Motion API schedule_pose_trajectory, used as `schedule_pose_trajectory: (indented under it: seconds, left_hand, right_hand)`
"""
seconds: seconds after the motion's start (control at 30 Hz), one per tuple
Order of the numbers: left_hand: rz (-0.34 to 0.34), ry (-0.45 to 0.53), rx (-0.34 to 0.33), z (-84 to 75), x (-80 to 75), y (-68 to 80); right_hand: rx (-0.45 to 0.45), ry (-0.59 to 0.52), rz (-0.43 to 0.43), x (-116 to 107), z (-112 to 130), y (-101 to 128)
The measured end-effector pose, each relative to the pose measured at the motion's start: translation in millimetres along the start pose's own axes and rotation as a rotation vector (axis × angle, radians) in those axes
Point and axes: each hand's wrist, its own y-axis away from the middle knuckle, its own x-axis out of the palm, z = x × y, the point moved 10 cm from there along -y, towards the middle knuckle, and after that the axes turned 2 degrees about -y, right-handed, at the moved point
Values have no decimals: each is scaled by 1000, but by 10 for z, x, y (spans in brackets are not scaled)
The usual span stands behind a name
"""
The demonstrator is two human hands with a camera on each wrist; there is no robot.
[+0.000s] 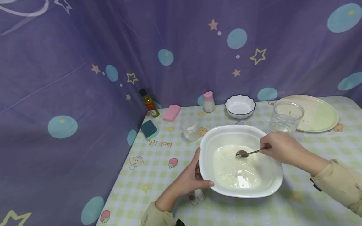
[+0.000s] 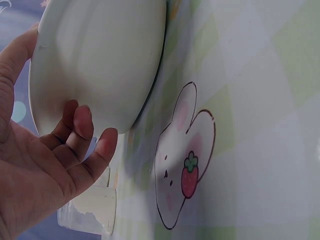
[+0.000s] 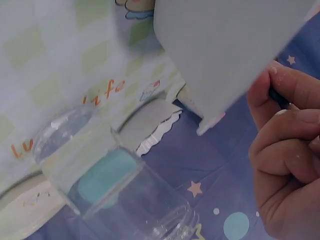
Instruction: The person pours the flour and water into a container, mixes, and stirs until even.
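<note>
A big white basin (image 1: 207,138) with rounded corners stands on the table and holds a pale, wet, lumpy mixture (image 1: 226,169). My left hand (image 1: 188,179) steadies it at the near left, thumb over the rim; in the left wrist view the curled fingers (image 2: 82,122) lie against the outer wall. With my right hand (image 1: 282,147) I pinch the handle of a metal spoon (image 1: 242,153), its bowl in the mixture with a bit of white stuff on it. White residue marks the right fingers (image 3: 307,117), and the basin hides the spoon's bowl in the right wrist view.
Behind the basin stand a clear tub of white powder (image 1: 190,130), a pink-topped shaker (image 1: 209,102), a scalloped white bowl (image 1: 240,106), a glass container of clear liquid (image 1: 285,117) and a plate (image 1: 322,114). Farther left are a bottle (image 1: 150,105), a pink block (image 1: 172,113) and a sponge (image 1: 149,129).
</note>
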Motion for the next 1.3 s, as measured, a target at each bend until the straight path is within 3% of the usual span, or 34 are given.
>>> schedule_pose_trajectory:
  seconds: [0.27,0.47,0.7,0.83,0.97,1.3]
  left_hand:
    - [-2,1,8,-3,-7,-2]
    - [4,-4,-39,14,-3,3]
    - [17,27,-39,-154,15,22]
    - [11,21,-25,-103,14,16]
    - [5,16,4,-21,7,0]
    - [-3,2,14,-12,0,-5]
  right_hand:
    - [17,53,61,-59,-53,42]
    - [4,20,135,-49,-65,89]
    - [1,-194,259,64,-58,158]
    - [-6,-294,303,161,5,174]
    - [-26,-320,290,221,85,150]
    - [-104,-305,160,300,277,45]
